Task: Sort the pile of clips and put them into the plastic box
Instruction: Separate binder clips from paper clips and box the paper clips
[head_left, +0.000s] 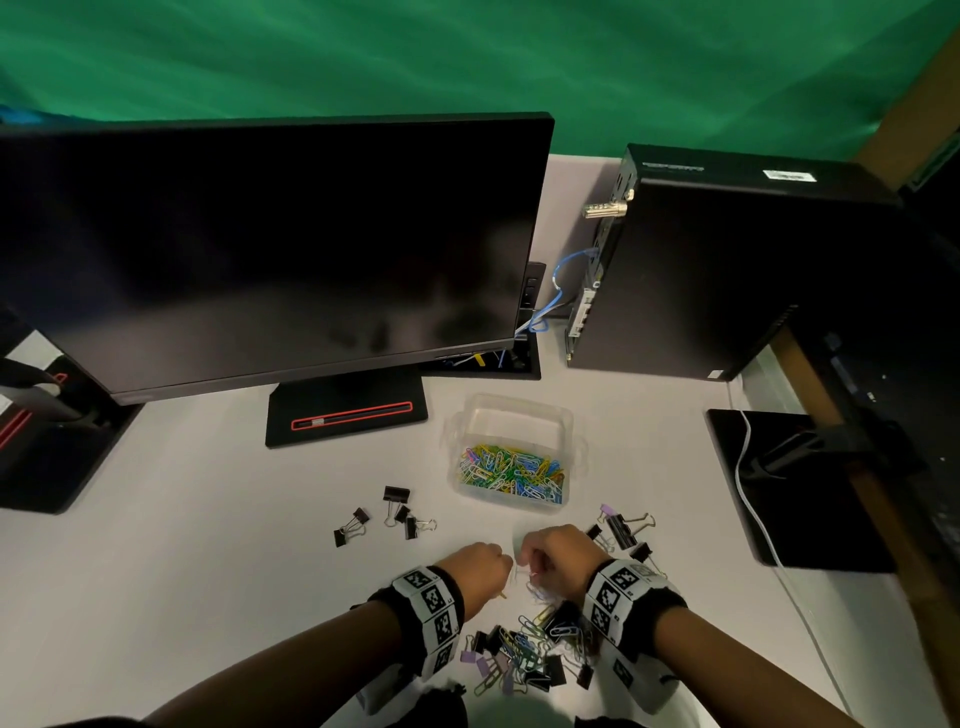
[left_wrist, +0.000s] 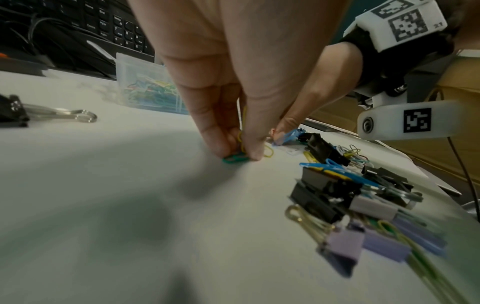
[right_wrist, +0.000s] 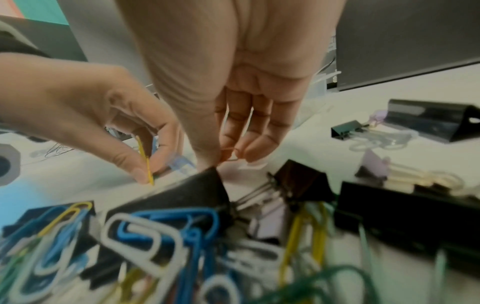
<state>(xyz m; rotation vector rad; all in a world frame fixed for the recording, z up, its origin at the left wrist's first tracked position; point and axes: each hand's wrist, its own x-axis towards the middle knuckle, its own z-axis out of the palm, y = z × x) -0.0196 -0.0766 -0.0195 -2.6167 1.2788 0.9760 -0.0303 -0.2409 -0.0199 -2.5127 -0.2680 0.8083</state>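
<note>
The left hand's fingers (left_wrist: 228, 142) are pinched shut on thin paper clips: a yellow paper clip (left_wrist: 242, 131) stands up between thumb and forefinger, and a green paper clip (left_wrist: 235, 159) lies flat on the table under the fingertips. The right hand's fingers (right_wrist: 249, 144) hang down half-curled, their tips closing on what looks like a reddish wire clip; it is too fine and blurred to be sure it is truly gripped.

From largest to smallest, in the head view: the white table (head_left: 208, 571) fills the lower half of the frame. The plastic box (head_left: 511, 449) sits at centre, above both hands, its near end already heaped with coloured paper clips. The unsorted pile (head_left: 530, 654), paper clips tangled with black and lilac binder clips, lies at bottom centre between the wrists. A few black binder clips (head_left: 384, 517) lie set apart at centre left, and others lie at centre right beside the right hand (head_left: 558, 558). The left hand (head_left: 480, 564) is close to it.

To do this pick well, I would judge that the green clip should be slid against the table until a loop lifts, then pinched, rather than scraped at. Gathering several paper clips per trip saves travel. Shake each one free of the binder clips' wire handles before lifting, or a snagged clip may drag the pile.
</note>
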